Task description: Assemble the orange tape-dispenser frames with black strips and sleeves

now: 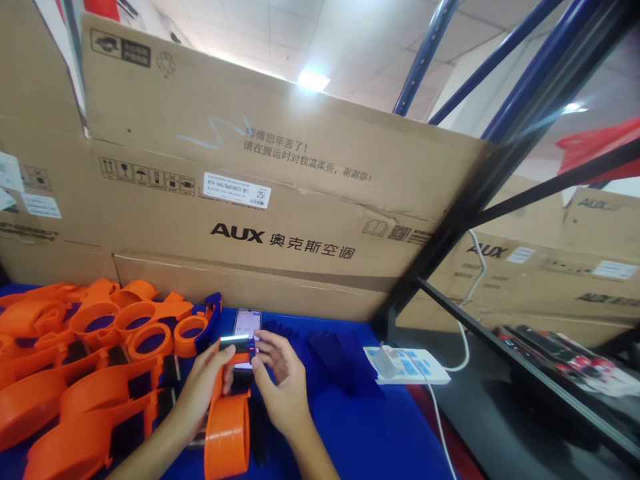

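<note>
My left hand (205,380) grips an orange tape dispenser (227,433) near its head, where a pale toothed blade (234,342) shows; the dispenser's round hub hangs below. My right hand (280,380) is at the right end of the blade, thumb and forefinger closed around a small dark blue piece (253,348) with a pinkish spot. Its other fingers are curled loosely. Behind the hands lies a phone (247,322) with a lit screen, partly covered by them.
Many orange dispensers (95,393) are heaped at left on the blue table cover (350,427). Dark blue pieces (333,357) lie right of the hands, near a white power strip (425,367) with cables. A large cardboard sheet (280,200) stands behind; a black metal frame (435,260) slants at right.
</note>
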